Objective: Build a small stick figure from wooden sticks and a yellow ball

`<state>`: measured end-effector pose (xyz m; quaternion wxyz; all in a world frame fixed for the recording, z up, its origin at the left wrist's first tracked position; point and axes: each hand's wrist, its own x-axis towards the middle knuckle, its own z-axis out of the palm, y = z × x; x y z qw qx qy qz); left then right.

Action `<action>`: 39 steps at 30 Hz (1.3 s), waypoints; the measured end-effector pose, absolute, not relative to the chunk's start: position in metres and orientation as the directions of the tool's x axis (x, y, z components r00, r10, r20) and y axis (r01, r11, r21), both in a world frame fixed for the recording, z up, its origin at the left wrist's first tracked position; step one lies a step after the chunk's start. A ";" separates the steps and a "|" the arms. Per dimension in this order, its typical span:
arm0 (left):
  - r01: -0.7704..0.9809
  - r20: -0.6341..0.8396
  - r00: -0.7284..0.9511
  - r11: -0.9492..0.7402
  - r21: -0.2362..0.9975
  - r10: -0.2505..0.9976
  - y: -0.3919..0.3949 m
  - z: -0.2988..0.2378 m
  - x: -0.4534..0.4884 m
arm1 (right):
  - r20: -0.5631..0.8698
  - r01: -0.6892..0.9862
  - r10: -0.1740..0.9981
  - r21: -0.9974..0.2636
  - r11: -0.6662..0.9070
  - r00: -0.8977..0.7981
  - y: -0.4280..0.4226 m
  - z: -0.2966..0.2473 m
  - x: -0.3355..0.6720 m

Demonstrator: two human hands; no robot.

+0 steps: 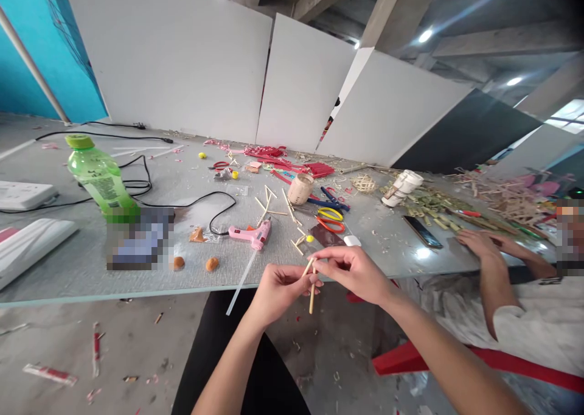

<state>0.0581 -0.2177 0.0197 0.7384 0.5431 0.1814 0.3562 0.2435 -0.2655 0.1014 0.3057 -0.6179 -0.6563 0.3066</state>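
Just over the table's front edge, my left hand (283,288) pinches thin pale wooden sticks (312,298) between thumb and fingers. My right hand (358,273) closes its fingertips on the top of the same sticks, which meet at a narrow angle; whether they are joined there I cannot tell. Left of my hands lies a pink glue gun (250,235), a clear glue stick (241,283) hanging from it past the edge. Beyond my hands are small stick frames (298,242) and a yellow bit (309,238).
A green bottle (98,177) stands at the left of the glass-topped table (155,283). Scissors (330,219), blue-handled pliers (334,201), a wooden cup (300,188) and a phone (422,231) lie farther back. At right, another person's hand (479,244) rests near bamboo strips.
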 end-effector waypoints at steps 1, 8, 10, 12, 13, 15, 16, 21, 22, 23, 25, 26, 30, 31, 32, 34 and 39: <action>-0.317 0.125 0.681 0.137 0.939 0.721 -0.218 0.019 0.058 | 0.027 0.623 0.998 -0.780 0.053 -0.050 -0.265 0.102 0.246; -0.219 0.123 0.713 0.053 0.974 0.690 -0.219 0.013 0.060 | 0.110 0.801 0.977 -0.560 0.213 -0.182 -0.261 0.110 0.264; -0.219 0.101 0.710 0.081 0.972 0.697 -0.219 0.013 0.061 | 0.157 0.846 0.955 -0.443 0.295 -0.251 -0.263 0.111 0.266; -0.215 0.090 0.700 0.089 0.973 0.708 -0.220 0.013 0.063 | 0.212 0.867 0.925 -0.331 0.373 -0.316 -0.265 0.111 0.265; -0.211 0.087 0.697 0.087 0.974 0.712 -0.220 0.013 0.063 | 0.239 0.873 0.909 -0.279 0.400 -0.341 -0.267 0.111 0.263; -0.208 0.085 0.689 0.083 0.975 0.720 -0.221 0.013 0.065 | 0.285 0.884 0.886 -0.190 0.427 -0.366 -0.270 0.109 0.260; -0.203 0.086 0.682 0.075 0.976 0.726 -0.221 0.012 0.065 | 0.302 0.890 0.878 -0.153 0.429 -0.371 -0.271 0.108 0.258; -0.165 0.104 0.638 0.004 0.986 0.763 -0.221 0.008 0.065 | 0.346 0.895 0.833 0.048 0.443 -0.431 -0.272 0.101 0.252; -0.164 0.105 0.635 0.001 0.986 0.766 -0.221 0.008 0.065 | 0.349 0.891 0.824 0.084 0.446 -0.446 -0.272 0.099 0.252; -0.164 0.106 0.632 -0.001 0.986 0.768 -0.221 0.008 0.065 | 0.351 0.886 0.817 0.111 0.450 -0.458 -0.271 0.098 0.252; -0.162 0.110 0.628 -0.010 0.987 0.771 -0.221 0.009 0.064 | 0.349 0.881 0.811 0.135 0.453 -0.470 -0.270 0.095 0.252; -0.158 0.113 0.626 -0.016 0.987 0.772 -0.221 0.009 0.064 | 0.344 0.881 0.812 0.140 0.451 -0.471 -0.269 0.094 0.252; -0.146 0.123 0.622 -0.040 0.989 0.773 -0.222 0.011 0.064 | 0.328 0.889 0.827 0.159 0.429 -0.457 -0.270 0.094 0.250; -0.149 0.122 0.619 -0.037 0.988 0.776 -0.222 0.011 0.064 | 0.334 0.891 0.826 0.166 0.423 -0.454 -0.271 0.095 0.249; -0.157 0.118 0.615 -0.026 0.987 0.779 -0.222 0.011 0.063 | 0.344 0.892 0.823 0.175 0.417 -0.452 -0.272 0.096 0.248; -0.185 0.092 0.612 0.029 0.982 0.785 -0.223 0.012 0.062 | 0.374 0.895 0.813 0.204 0.397 -0.446 -0.274 0.097 0.246; -0.273 -0.003 0.651 0.238 0.932 0.759 -0.219 0.022 0.057 | 0.468 0.900 0.770 0.268 0.345 -0.434 -0.279 0.095 0.244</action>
